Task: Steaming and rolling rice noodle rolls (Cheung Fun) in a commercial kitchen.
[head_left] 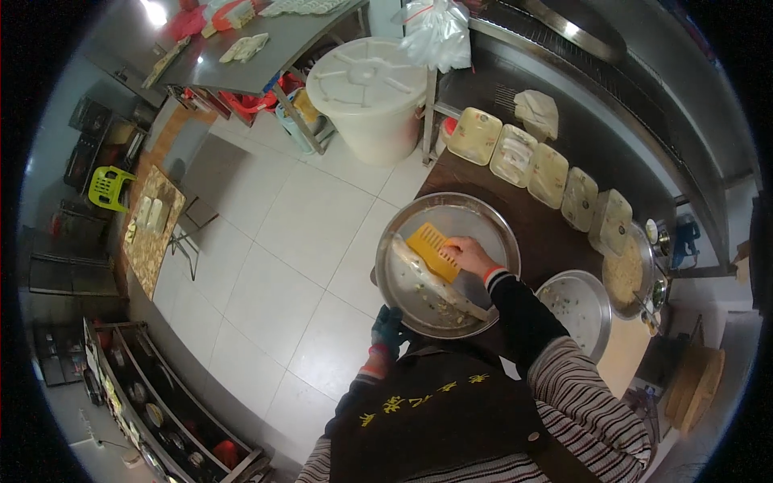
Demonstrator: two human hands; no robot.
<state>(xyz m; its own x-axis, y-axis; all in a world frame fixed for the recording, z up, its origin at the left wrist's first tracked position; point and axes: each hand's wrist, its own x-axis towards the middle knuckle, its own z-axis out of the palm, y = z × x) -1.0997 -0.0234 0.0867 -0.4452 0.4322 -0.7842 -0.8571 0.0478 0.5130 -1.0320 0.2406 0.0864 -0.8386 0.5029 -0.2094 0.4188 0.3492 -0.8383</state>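
My right hand (470, 256) grips a yellow slotted plastic scraper (433, 249) inside a large round metal pan (508, 275). The scraper's long edge lies against a whitish, translucent roll (432, 279), which looks like a rice noodle roll and stretches diagonally across the pan. Small green and pale bits dot the pan floor below the roll. At the pan's lower left rim is my left hand (388, 329) in a dark teal glove. Its fingers are too small and dark to show whether they grasp the rim.
Wrapped foam trays (547, 175) line the dark tabletop's far side. To the right are a second round pan (574, 302) with scraps and a basin of pale yellowish food (625, 271). A lidded white tub (369, 90) stands on the tiled floor beyond the table.
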